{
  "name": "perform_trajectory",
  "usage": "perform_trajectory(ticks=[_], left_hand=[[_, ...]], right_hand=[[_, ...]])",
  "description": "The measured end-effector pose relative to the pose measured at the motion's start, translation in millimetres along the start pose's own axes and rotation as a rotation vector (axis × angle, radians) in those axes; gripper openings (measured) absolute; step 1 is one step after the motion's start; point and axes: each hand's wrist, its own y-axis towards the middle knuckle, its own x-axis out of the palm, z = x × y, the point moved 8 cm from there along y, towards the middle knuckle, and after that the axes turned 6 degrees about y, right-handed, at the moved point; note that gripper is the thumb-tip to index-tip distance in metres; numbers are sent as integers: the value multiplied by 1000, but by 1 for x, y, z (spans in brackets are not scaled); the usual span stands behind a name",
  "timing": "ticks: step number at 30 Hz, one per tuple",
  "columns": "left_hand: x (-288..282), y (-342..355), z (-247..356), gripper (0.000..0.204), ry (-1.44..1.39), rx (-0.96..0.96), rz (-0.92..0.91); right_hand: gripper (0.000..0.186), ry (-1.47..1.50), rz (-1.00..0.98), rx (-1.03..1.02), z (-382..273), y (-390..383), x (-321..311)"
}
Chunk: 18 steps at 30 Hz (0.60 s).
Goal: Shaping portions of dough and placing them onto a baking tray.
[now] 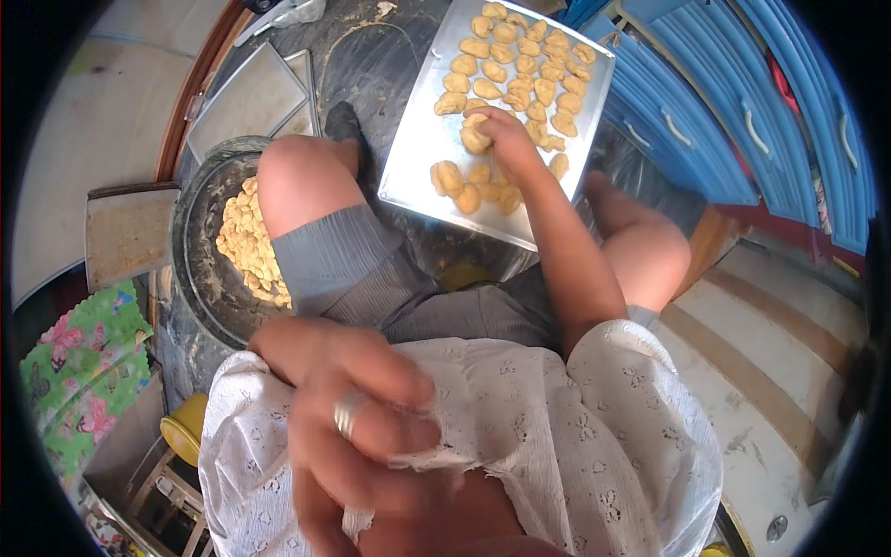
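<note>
My right hand (506, 139) reaches over a large metal tray (418, 139), its fingers closed on a pale dough piece (475, 139). Rows of similar shaped pieces (501, 35) lie across the upper part of the tray, with a looser group (457, 186) toward the lower part. My left hand (362, 427), wearing a silver ring, is raised close to the camera over my white patterned clothing (613, 418). It is blurred, with fingers bent and apart, holding nothing that I can see. A wide dark basin (190, 232) at left holds a pile of dough pieces (249, 246).
I sit between the basin and tray, knees (306, 167) bent. Spare metal trays (241, 93) and a board (130, 232) lie at left, above a green floral cloth (79, 371) and yellow container (186, 427). Blue louvred cabinets (687, 102) line the upper right.
</note>
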Motion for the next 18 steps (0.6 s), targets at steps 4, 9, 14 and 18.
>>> perform_trajectory(ticks=[4, 9, 14, 18], left_hand=[[-56, -70, -89, 38, 879, -875, -71], [-68, -196, -174, 47, 355, -1459, 112], [-60, -245, -193, 26, -110, -1670, 351], [-64, -249, -196, 16, -84, -1665, 401]], right_hand=[[30, 703, -129, 148, -22, -32, 30], [28, 801, -259, 116, -31, -50, 51], [30, 583, 20, -14, -28, -64, 47], [38, 434, 79, -44, -28, -64, 29]])
